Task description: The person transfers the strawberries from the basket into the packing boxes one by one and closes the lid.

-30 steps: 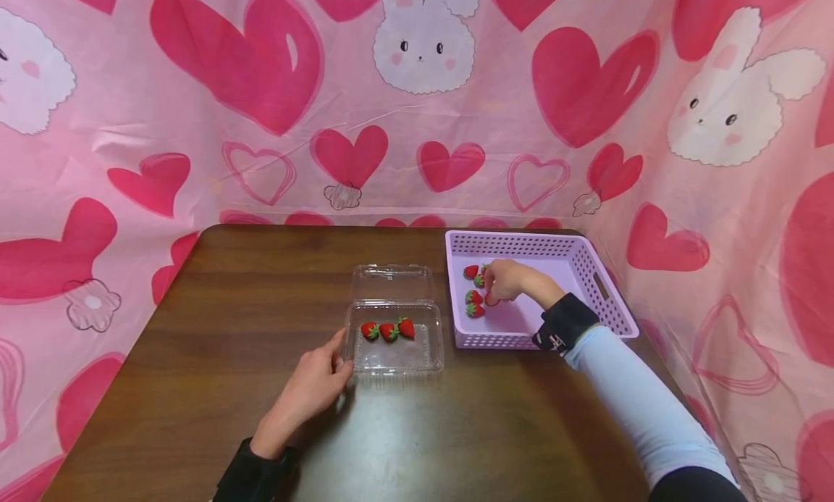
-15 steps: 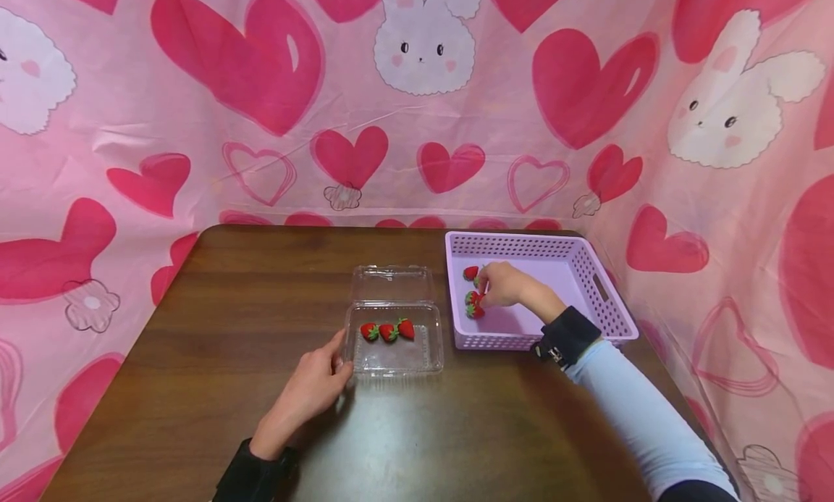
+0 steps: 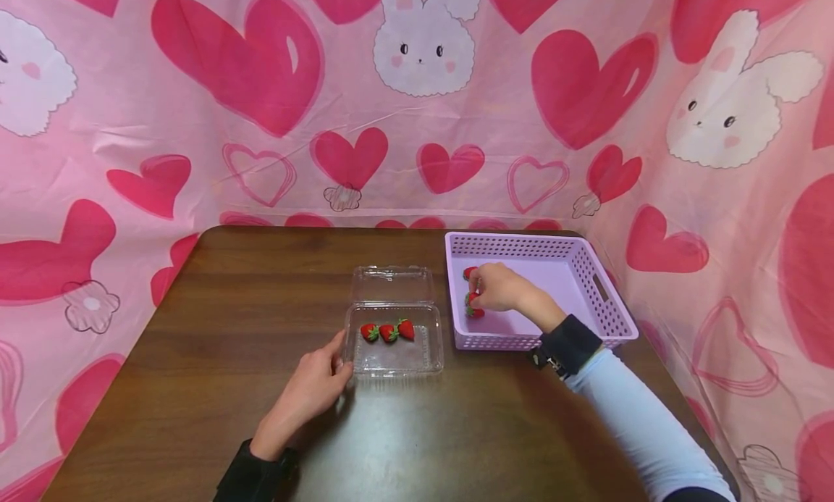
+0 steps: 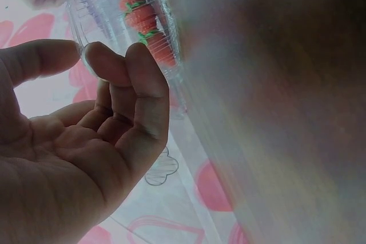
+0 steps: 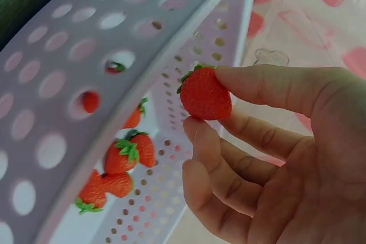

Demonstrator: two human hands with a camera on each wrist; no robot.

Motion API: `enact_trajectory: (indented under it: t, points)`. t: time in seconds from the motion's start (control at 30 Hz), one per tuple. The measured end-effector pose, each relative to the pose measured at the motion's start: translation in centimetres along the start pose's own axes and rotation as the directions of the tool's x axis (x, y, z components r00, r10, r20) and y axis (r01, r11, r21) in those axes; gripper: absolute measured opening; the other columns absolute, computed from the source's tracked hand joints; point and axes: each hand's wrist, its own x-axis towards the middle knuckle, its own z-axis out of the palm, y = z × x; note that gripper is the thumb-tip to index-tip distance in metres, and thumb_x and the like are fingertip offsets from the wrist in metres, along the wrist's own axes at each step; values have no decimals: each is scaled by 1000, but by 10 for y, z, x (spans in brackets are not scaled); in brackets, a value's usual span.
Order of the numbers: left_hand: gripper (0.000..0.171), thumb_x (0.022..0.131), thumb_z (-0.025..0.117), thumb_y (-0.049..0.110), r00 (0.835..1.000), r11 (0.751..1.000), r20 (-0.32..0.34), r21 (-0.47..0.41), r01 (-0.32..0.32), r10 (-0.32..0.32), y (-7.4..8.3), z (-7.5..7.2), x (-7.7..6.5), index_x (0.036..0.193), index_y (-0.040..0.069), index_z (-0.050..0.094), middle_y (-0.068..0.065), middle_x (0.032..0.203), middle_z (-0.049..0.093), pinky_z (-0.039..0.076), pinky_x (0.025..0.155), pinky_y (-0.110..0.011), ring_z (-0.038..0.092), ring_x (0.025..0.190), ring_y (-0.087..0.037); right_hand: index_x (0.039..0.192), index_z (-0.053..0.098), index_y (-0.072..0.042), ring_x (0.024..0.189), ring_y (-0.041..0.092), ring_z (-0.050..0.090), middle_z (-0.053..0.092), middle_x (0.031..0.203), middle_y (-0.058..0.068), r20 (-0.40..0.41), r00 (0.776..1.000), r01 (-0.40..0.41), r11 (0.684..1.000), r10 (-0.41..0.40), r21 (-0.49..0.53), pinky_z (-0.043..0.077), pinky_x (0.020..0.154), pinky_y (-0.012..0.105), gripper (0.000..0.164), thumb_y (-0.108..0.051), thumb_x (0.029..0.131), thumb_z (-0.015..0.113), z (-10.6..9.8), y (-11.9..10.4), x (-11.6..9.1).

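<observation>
My left hand (image 3: 313, 382) pinches the left edge of a clear plastic clamshell container (image 3: 397, 361), its lid (image 3: 391, 285) folded back. Three strawberries lie in a row along the container's back half, the middle strawberry (image 3: 388, 333) among them. Inside the lilac basket (image 3: 534, 245), my right hand (image 3: 504, 288) holds a red strawberry (image 5: 206, 95) between thumb and fingertips, as the right wrist view shows. Several more strawberries (image 5: 120, 155) lie on the basket floor by its left wall, partly hidden by that hand in the head view.
Both containers stand on a dark brown wooden table (image 3: 274, 285), the basket to the right of the clamshell. A pink curtain (image 3: 417, 118) printed with hearts and rabbits hangs behind the table and along its sides. The basket's perforated walls rise around the right hand.
Within the basket my right hand has shifted left, over the strawberries by the left wall. The left hand and the clamshell have stayed put.
</observation>
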Motion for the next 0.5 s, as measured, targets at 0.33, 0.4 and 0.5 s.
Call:
enact_trajectory:
  t: [0.33,0.4,0.5]
  points:
    - [71,100,66,9,1000,1000,5,-10,8,-8,1,-1,-1,164,5,35,-7,75,52,43,50,-29,52,57,-20,100,74,-8,72,23,60,66,79,5,-3,1000,14,1000,-14,4,52,72,39,15,-14,88,81,-5,-21,-7]
    - [71,100,66,9,1000,1000,4,-8,4,-4,0,0,-1,164,5,36,-7,76,52,43,50,-29,52,58,-20,103,75,-7,72,22,61,67,82,5,0,1000,13,1000,-13,22,54,72,38,17,-14,89,81,-5,-23,-7]
    - [71,100,66,9,1000,1000,6,-11,4,-4,0,0,-1,164,5,36,-8,75,52,43,50,-30,52,58,-20,104,76,-6,69,21,62,68,82,6,3,1000,31,999,-31,34,55,70,37,18,-14,89,81,-5,-25,-8]
